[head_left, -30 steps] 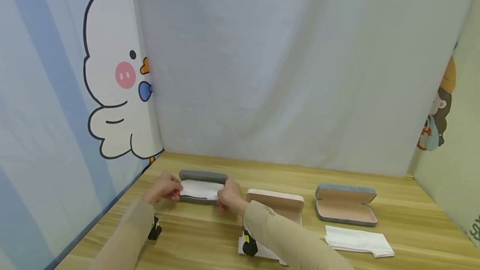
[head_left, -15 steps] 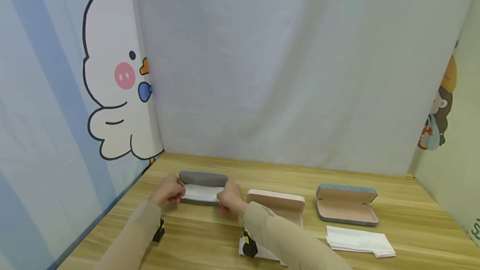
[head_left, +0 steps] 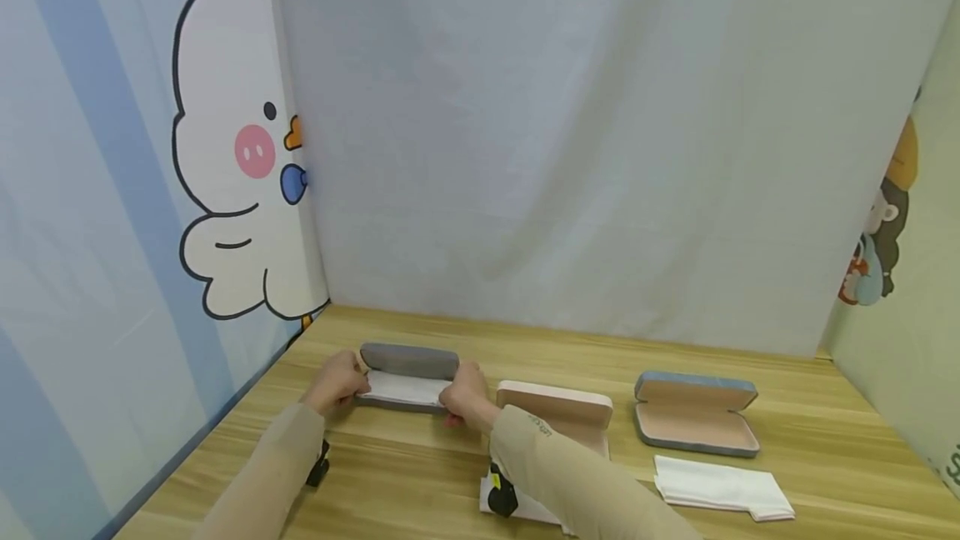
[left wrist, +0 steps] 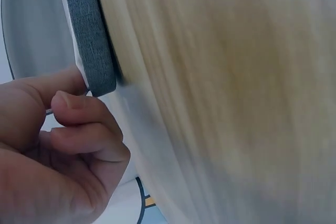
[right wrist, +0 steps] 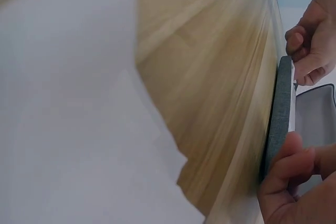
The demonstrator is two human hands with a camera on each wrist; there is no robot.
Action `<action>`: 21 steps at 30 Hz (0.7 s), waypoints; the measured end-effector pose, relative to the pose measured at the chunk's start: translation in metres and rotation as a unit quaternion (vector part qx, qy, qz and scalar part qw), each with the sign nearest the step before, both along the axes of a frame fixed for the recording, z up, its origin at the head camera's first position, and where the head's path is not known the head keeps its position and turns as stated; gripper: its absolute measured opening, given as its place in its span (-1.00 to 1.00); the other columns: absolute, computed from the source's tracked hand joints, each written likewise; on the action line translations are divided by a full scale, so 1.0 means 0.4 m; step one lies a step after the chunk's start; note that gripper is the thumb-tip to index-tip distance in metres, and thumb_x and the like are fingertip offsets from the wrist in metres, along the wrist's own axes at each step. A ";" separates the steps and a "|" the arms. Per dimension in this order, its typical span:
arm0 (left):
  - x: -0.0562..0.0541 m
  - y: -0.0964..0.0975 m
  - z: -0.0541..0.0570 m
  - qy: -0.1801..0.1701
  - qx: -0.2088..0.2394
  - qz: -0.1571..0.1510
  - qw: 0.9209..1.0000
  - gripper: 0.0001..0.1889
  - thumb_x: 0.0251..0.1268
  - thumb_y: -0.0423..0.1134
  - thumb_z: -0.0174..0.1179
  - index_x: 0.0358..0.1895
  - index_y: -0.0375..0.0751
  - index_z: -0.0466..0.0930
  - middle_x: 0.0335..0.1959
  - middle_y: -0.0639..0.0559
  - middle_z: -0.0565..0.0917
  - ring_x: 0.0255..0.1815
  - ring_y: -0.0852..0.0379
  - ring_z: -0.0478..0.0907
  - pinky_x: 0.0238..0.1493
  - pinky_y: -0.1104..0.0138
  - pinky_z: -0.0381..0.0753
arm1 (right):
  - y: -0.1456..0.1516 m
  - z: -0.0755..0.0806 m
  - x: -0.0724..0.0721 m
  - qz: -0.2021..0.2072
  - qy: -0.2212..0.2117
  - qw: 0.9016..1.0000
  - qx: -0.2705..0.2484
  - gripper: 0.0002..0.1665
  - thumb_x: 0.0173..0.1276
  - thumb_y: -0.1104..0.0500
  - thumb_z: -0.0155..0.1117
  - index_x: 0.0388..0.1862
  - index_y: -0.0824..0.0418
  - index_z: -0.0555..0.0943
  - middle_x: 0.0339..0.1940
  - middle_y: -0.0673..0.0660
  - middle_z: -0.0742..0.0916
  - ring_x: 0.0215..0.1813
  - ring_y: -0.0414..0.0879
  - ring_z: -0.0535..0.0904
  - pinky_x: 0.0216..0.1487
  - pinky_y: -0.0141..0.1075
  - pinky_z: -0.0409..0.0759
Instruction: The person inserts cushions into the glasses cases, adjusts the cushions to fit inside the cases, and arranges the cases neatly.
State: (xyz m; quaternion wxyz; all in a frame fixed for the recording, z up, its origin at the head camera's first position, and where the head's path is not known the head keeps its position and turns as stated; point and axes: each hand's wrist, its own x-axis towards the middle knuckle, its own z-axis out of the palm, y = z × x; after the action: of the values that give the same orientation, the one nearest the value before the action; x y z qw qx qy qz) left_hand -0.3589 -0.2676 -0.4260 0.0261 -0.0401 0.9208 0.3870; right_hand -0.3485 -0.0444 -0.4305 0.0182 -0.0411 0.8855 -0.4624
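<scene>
A grey glasses case (head_left: 411, 360) stands with its lid up at the back left of the table. Folded white cloth (head_left: 405, 388) lies in its lower half. My left hand (head_left: 337, 380) holds the cloth's left end, thumb over the case rim and the other fingers curled outside; in the left wrist view the fingers (left wrist: 92, 137) sit beside the case corner. At the opposite end, my right hand (head_left: 468, 394) holds the cloth the same way, thumb (right wrist: 292, 142) on the white edge. The fingertips inside the case are partly hidden.
A white glasses case (head_left: 555, 400) with a pinkish lining stands open right of centre, partly behind my right forearm, with a white cloth (head_left: 528, 508) before it. A blue-grey glasses case (head_left: 697, 427) stands open farther right, a folded white cloth (head_left: 723, 486) in front.
The white cloth has gone down from above the rim into the grey case, and more of the lid's inside shows. Both hands have lowered slightly with it, the left also shifting right.
</scene>
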 end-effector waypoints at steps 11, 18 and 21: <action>0.006 -0.053 -0.006 -0.049 0.055 -0.098 0.992 -0.59 0.34 -0.17 0.16 0.05 -0.44 0.35 -0.61 0.04 0.46 -0.74 0.24 0.33 -0.71 0.48 0.33 | 0.028 0.017 0.020 0.025 -0.010 1.000 -0.006 0.07 0.13 0.36 0.15 0.49 0.54 -0.22 -0.27 0.52 0.67 -0.88 -0.22 0.37 -0.85 -0.40 0.47; 0.018 -0.078 0.019 -0.109 0.080 -0.161 0.978 0.07 0.05 -0.33 0.35 0.53 -0.26 -0.25 -0.56 -0.02 0.52 -0.67 0.19 0.41 -0.61 0.42 0.47 | 0.039 0.026 0.030 0.068 -0.036 0.997 -0.005 0.07 0.00 0.42 0.36 0.44 0.43 -0.01 -0.59 0.21 0.60 -0.82 -0.22 0.32 -0.85 -0.46 0.31; 0.021 -0.075 0.025 -0.098 0.074 -0.179 0.976 0.21 -0.01 -0.40 0.37 0.53 -0.25 -0.45 -0.60 0.00 0.51 -0.68 0.18 0.41 -0.62 0.40 0.45 | 0.041 0.029 0.032 0.083 -0.064 0.994 -0.038 0.17 -0.05 0.54 0.37 0.49 0.28 -0.03 -0.60 0.19 0.59 -0.81 -0.22 0.33 -0.84 -0.45 0.32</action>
State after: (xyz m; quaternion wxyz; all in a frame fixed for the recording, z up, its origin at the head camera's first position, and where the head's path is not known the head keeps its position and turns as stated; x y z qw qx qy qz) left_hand -0.3504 -0.2978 -0.4159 0.1880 0.0895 0.8751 0.4369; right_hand -0.3357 -0.0281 -0.4191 0.1122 -0.0856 0.8578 -0.4942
